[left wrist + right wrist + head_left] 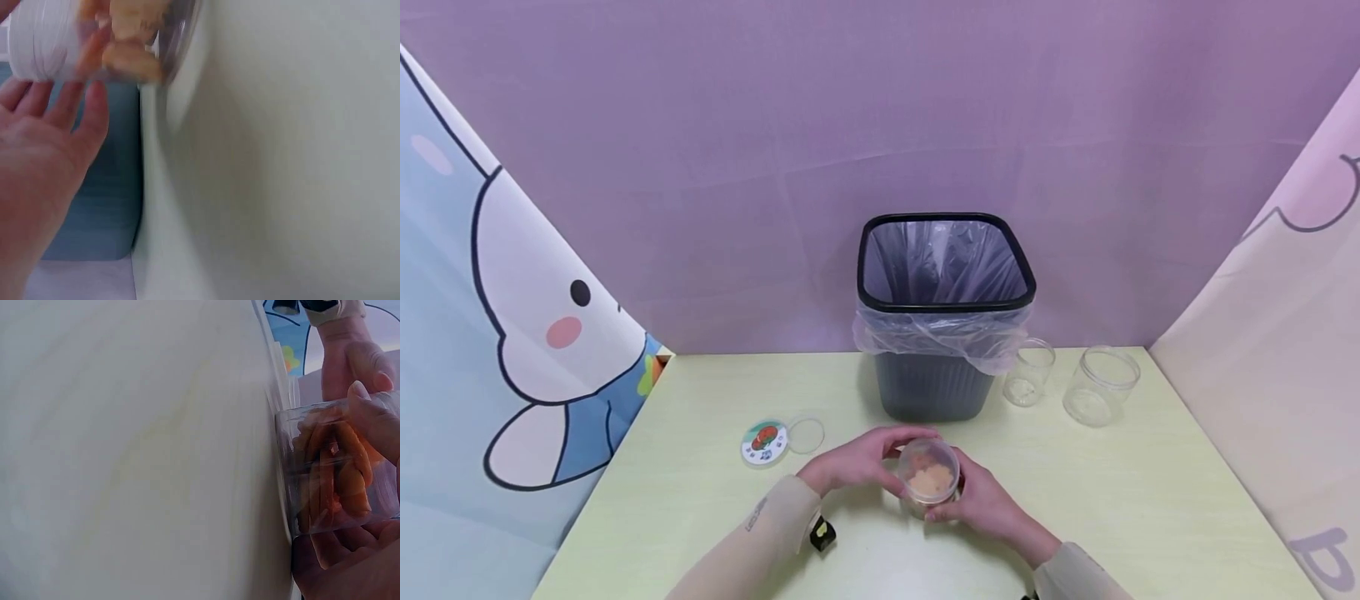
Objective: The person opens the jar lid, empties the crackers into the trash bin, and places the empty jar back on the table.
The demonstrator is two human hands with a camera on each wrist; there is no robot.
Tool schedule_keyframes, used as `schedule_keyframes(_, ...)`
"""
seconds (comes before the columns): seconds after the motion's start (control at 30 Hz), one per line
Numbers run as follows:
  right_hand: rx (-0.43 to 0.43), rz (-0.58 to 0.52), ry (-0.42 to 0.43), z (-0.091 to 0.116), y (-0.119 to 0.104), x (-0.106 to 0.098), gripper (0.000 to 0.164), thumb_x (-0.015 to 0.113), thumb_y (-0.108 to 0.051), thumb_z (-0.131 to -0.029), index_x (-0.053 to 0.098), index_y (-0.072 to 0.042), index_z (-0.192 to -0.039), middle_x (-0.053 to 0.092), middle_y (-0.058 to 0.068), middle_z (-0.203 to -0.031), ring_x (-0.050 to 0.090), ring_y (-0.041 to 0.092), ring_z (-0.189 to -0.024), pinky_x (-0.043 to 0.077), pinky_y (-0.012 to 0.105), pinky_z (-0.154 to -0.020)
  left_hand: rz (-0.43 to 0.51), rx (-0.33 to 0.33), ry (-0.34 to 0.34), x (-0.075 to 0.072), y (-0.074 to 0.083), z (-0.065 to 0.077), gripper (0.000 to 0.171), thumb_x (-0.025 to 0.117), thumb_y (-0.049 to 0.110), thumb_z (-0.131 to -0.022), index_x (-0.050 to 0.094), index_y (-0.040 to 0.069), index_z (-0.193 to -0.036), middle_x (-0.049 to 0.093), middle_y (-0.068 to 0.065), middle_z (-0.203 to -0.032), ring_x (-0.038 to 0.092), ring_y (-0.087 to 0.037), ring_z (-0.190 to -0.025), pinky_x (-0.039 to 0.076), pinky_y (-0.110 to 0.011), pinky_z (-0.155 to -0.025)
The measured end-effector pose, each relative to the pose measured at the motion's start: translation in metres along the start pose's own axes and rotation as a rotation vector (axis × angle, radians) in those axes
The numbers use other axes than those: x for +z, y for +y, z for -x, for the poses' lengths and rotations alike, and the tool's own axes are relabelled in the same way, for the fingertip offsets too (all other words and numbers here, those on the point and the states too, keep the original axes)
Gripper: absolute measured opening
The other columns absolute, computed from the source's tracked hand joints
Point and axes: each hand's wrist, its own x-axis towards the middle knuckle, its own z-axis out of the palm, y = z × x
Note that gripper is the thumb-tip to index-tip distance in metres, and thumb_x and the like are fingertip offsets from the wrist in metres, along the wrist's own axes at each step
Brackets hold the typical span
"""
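A clear plastic jar (928, 475) with orange and tan pieces of food inside stands on the table in front of the bin, between both hands. My right hand (988, 504) grips its right side, thumb in front and fingers behind. On the other side, my left hand (861, 462) holds the jar near its top, thumb in front and fingers at the back. In the left wrist view, the left fingertips (95, 94) touch the jar close to its ridged rim. Orange curved pieces (334, 469) show through the jar wall in the right wrist view.
A dark grey bin (932, 387) with a black rim and a clear liner stands at the back. Two clear jars (1028, 375) (1097, 392) are to its right. Left of the hands lie a round lid with a tomato picture (764, 442) and a clear ring (806, 435).
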Motion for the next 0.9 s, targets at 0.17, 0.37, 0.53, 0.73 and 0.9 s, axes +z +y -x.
schedule_keyframes(0.17,0.004,-0.007,0.001,0.001,0.000,0.000,0.090,0.095,-0.016,-0.064,0.049,-0.008,-0.141,0.059,0.007,-0.133,0.050,0.029,-0.127,0.038,0.041,-0.104,0.026,0.002,0.121,0.015,0.000,0.008,0.087,0.086,0.005,-0.072,0.047,0.018,-0.149,0.051,0.007,-0.145,0.045,-0.017,-0.134,0.034,-0.035,-0.112)
schedule_keyframes(0.37,0.001,-0.012,0.006,0.001,-0.001,0.000,0.090,0.095,-0.015,-0.063,0.050,-0.007,-0.141,0.060,0.006,-0.132,0.051,0.029,-0.126,0.038,0.039,-0.104,0.039,-0.036,0.263,0.032,0.007,0.014,0.090,0.087,0.005,-0.070,0.045,0.015,-0.149,0.050,0.004,-0.145,0.046,-0.024,-0.133,0.037,-0.038,-0.109)
schedule_keyframes(0.53,-0.012,-0.039,0.010,0.002,-0.002,0.000,0.088,0.095,-0.015,-0.062,0.052,-0.008,-0.139,0.060,0.005,-0.131,0.052,0.027,-0.125,0.039,0.036,-0.103,-0.004,-0.015,0.399,0.048,0.009,0.016,0.089,0.090,0.009,-0.070,0.046,0.010,-0.148,0.051,-0.002,-0.144,0.047,-0.027,-0.131,0.042,-0.039,-0.105)
schedule_keyframes(0.73,-0.006,-0.038,0.011,0.002,-0.003,-0.001,0.086,0.095,-0.018,-0.063,0.053,-0.010,-0.137,0.061,0.004,-0.130,0.053,0.025,-0.123,0.040,0.036,-0.101,-0.056,-0.016,0.574,0.069,0.014,0.018,0.089,0.092,0.015,-0.069,0.047,0.009,-0.145,0.052,-0.003,-0.142,0.048,-0.027,-0.130,0.045,-0.043,-0.101)
schedule_keyframes(0.9,-0.005,-0.028,0.006,0.000,-0.002,0.000,0.086,0.094,-0.019,-0.065,0.051,-0.010,-0.139,0.060,0.004,-0.132,0.052,0.026,-0.125,0.040,0.034,-0.102,-0.087,-0.020,0.699,0.082,0.017,0.017,0.090,0.093,0.021,-0.068,0.046,0.003,-0.143,0.051,-0.006,-0.140,0.049,-0.028,-0.127,0.047,-0.042,-0.099)
